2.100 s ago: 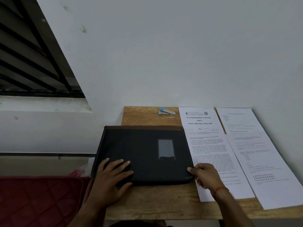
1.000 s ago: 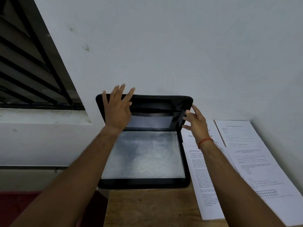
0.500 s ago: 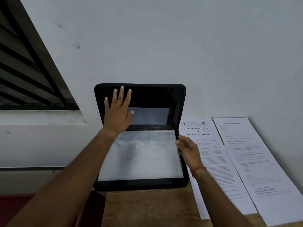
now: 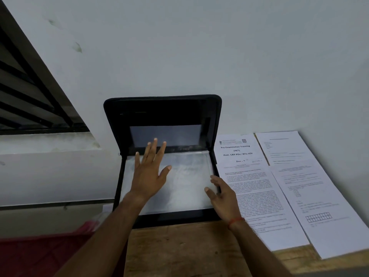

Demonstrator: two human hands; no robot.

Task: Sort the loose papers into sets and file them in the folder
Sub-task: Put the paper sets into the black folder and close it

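Note:
A black zip folder [image 4: 163, 110] lies open on the wooden table [image 4: 179, 250], its lid leaning upright against the wall. Clear plastic sleeves [image 4: 187, 176] fill its lower half. My left hand [image 4: 148, 172] hovers over the sleeves with fingers spread and straight. My right hand [image 4: 223, 194] is at the right edge of the sleeves, thumb and fingers touching that edge. To the right lie two columns of printed papers: one set headed "Pre Examination Training" [image 4: 249, 182], another set [image 4: 311, 186] with a small grid further right.
The white wall stands directly behind the folder lid. A window with dark bars [image 4: 30, 96] is at the left above a ledge. A red quilted surface [image 4: 40, 254] sits low on the left beside the table.
The folder, closed flat 2 s ago, has been opened and its lid propped on the wall. My left hand came down off the lid over the sleeves; my right hand moved down the sleeves' right edge.

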